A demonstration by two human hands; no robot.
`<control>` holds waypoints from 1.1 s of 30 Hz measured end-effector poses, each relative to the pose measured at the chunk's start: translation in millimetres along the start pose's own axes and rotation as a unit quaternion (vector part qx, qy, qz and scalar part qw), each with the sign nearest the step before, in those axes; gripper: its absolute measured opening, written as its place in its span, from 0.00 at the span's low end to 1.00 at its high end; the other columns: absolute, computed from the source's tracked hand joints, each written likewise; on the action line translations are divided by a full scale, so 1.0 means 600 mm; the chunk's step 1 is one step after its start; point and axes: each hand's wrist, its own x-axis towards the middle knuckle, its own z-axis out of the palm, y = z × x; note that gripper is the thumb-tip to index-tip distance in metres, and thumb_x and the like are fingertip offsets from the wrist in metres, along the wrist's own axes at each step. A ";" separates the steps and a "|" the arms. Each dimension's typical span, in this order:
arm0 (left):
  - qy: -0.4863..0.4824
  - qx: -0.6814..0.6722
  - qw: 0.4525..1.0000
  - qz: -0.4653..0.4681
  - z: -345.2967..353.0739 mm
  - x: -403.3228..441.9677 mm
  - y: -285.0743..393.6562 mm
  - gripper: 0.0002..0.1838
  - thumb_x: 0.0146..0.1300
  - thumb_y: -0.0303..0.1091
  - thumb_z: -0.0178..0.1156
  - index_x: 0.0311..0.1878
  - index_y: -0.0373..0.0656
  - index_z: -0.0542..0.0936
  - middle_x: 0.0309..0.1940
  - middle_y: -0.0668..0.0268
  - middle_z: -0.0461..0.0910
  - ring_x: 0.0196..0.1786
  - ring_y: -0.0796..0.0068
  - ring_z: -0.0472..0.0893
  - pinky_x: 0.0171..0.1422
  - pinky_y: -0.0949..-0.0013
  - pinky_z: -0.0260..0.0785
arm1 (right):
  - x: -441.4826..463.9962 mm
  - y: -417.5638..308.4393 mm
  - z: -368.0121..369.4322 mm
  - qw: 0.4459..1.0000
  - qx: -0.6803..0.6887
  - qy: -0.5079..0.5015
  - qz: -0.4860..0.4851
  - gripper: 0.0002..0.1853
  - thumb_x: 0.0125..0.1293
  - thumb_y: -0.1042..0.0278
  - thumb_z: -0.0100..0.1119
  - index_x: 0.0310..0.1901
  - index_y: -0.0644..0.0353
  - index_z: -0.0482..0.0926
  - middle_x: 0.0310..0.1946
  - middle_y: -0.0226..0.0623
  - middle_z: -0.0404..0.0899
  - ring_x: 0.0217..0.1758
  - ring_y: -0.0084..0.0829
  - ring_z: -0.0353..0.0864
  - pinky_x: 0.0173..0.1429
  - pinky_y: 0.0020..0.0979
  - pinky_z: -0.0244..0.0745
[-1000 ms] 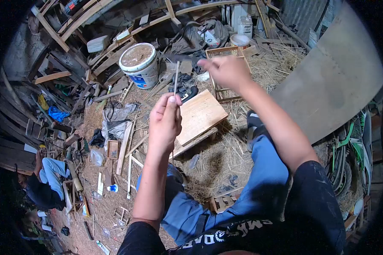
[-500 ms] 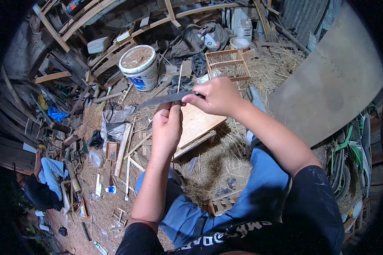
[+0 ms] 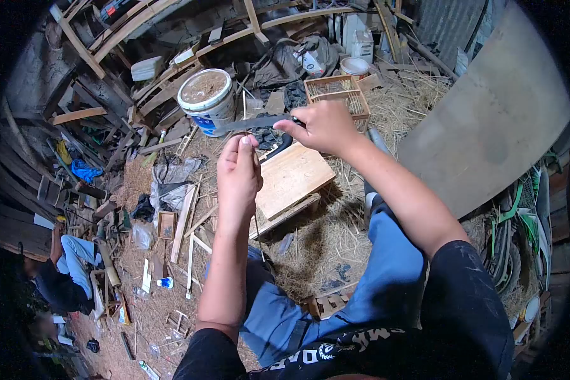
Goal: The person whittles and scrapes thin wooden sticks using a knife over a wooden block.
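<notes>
My right hand grips a knife by its dark handle, thumb stretched along it, with the long grey blade pointing left. Just below the blade, my left hand pinches a thin wooden stick. The stick stands nearly upright, its lower part running down past my wrist. Whether the blade touches the stick I cannot tell. Beneath both hands is a low wooden bench, and a black curved object lies at its far edge, partly hidden behind the left hand.
Beyond the bench stand a white bucket and a wooden slatted cage. A large flat panel leans at the right, near a green motorcycle. Wood strips and straw litter the floor. Another person sits at the far left.
My left hand has moved slightly left and down with the stick. The knife has risen and shifted a little, exposing more of the bench and the black curved object.
</notes>
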 end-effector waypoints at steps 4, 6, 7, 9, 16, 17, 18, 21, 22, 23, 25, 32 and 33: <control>-0.008 0.058 0.998 -0.007 0.007 -0.016 -0.012 0.11 0.80 0.43 0.51 0.43 0.48 0.77 0.18 0.82 0.63 0.16 0.91 0.57 0.18 0.80 0.46 | -0.006 -0.013 -0.010 0.999 0.024 -0.010 -0.019 0.38 0.69 0.25 0.48 0.18 0.53 0.81 0.15 0.41 0.79 0.19 0.45 0.82 0.23 0.41 0.73; -0.016 0.063 0.998 -0.003 0.009 -0.019 -0.017 0.11 0.80 0.42 0.51 0.43 0.48 0.77 0.18 0.83 0.62 0.17 0.91 0.56 0.18 0.80 0.46 | -0.006 -0.007 -0.010 0.999 0.027 -0.031 -0.021 0.36 0.68 0.27 0.51 0.19 0.53 0.80 0.16 0.41 0.79 0.21 0.46 0.82 0.24 0.43 0.73; -0.031 0.050 0.998 -0.002 0.006 -0.022 -0.013 0.11 0.80 0.42 0.51 0.43 0.48 0.76 0.18 0.83 0.61 0.17 0.91 0.56 0.18 0.80 0.46 | -0.008 -0.001 -0.009 0.998 0.030 -0.049 -0.019 0.33 0.68 0.29 0.54 0.21 0.53 0.79 0.17 0.41 0.79 0.22 0.46 0.82 0.25 0.45 0.72; -0.042 0.034 0.998 -0.025 0.008 -0.029 0.003 0.11 0.80 0.42 0.51 0.42 0.49 0.75 0.19 0.83 0.60 0.17 0.92 0.55 0.18 0.80 0.45 | 0.009 0.054 0.014 0.997 0.033 -0.048 0.047 0.34 0.68 0.29 0.54 0.24 0.57 0.81 0.18 0.42 0.79 0.23 0.46 0.82 0.28 0.44 0.73; -0.056 0.008 0.998 -0.035 0.006 -0.036 0.005 0.12 0.82 0.43 0.48 0.45 0.47 0.76 0.19 0.82 0.60 0.17 0.91 0.54 0.18 0.79 0.45 | -0.001 0.079 -0.018 0.968 0.111 -0.035 0.220 0.38 0.72 0.27 0.46 0.23 0.57 0.83 0.18 0.45 0.80 0.25 0.48 0.83 0.31 0.42 0.74; -0.059 0.009 0.997 -0.039 0.004 -0.033 0.004 0.13 0.82 0.43 0.47 0.46 0.47 0.76 0.19 0.81 0.60 0.17 0.90 0.54 0.18 0.79 0.45 | -0.005 0.057 -0.018 0.965 0.138 -0.032 0.219 0.38 0.71 0.27 0.47 0.23 0.58 0.83 0.18 0.45 0.80 0.25 0.48 0.82 0.30 0.42 0.73; -0.052 0.007 0.998 -0.040 0.007 -0.029 0.005 0.13 0.83 0.41 0.45 0.46 0.45 0.75 0.17 0.82 0.58 0.15 0.92 0.54 0.17 0.80 0.44 | -0.004 0.037 -0.020 0.965 0.158 -0.037 0.206 0.38 0.70 0.26 0.49 0.24 0.58 0.83 0.18 0.46 0.80 0.25 0.49 0.83 0.30 0.43 0.74; -0.053 -0.009 0.998 -0.043 0.016 -0.031 0.012 0.13 0.83 0.41 0.45 0.46 0.45 0.74 0.17 0.82 0.58 0.15 0.92 0.54 0.17 0.80 0.44 | -0.008 0.006 -0.014 0.981 0.116 -0.099 0.123 0.37 0.69 0.26 0.50 0.25 0.56 0.84 0.18 0.46 0.80 0.27 0.50 0.84 0.30 0.45 0.76; -0.053 -0.013 0.997 -0.047 0.014 -0.029 0.008 0.12 0.83 0.40 0.45 0.46 0.44 0.74 0.16 0.82 0.59 0.15 0.91 0.54 0.17 0.80 0.45 | -0.010 0.000 -0.007 0.984 0.103 -0.104 0.099 0.35 0.69 0.27 0.50 0.25 0.54 0.84 0.18 0.45 0.80 0.26 0.50 0.84 0.30 0.46 0.77; -0.052 -0.012 0.997 -0.048 0.012 -0.026 0.005 0.12 0.83 0.40 0.45 0.46 0.44 0.74 0.16 0.82 0.59 0.15 0.91 0.54 0.17 0.80 0.45 | -0.010 -0.005 -0.003 0.984 0.105 -0.105 0.100 0.35 0.69 0.27 0.50 0.25 0.54 0.84 0.18 0.45 0.80 0.26 0.50 0.84 0.30 0.46 0.77; -0.058 0.011 0.997 -0.048 0.010 -0.022 0.000 0.09 0.81 0.40 0.47 0.47 0.46 0.73 0.19 0.80 0.61 0.15 0.89 0.54 0.17 0.78 0.45 | -0.011 -0.013 0.000 0.991 0.103 -0.089 0.006 0.34 0.70 0.29 0.51 0.23 0.53 0.84 0.17 0.44 0.80 0.24 0.48 0.83 0.28 0.45 0.76; -0.023 0.055 0.996 -0.067 0.012 -0.016 -0.011 0.10 0.81 0.40 0.48 0.46 0.46 0.74 0.18 0.80 0.62 0.15 0.89 0.56 0.17 0.77 0.45 | -0.007 -0.019 -0.017 0.993 0.045 -0.111 -0.020 0.32 0.70 0.31 0.53 0.24 0.53 0.84 0.17 0.42 0.79 0.22 0.46 0.81 0.27 0.42 0.73; -0.033 0.037 0.997 -0.054 0.016 -0.017 -0.007 0.10 0.81 0.39 0.48 0.46 0.44 0.75 0.19 0.80 0.64 0.18 0.91 0.58 0.19 0.79 0.47 | -0.002 -0.004 -0.015 0.993 0.045 -0.112 -0.017 0.32 0.70 0.31 0.53 0.24 0.53 0.84 0.17 0.42 0.79 0.22 0.46 0.81 0.27 0.42 0.73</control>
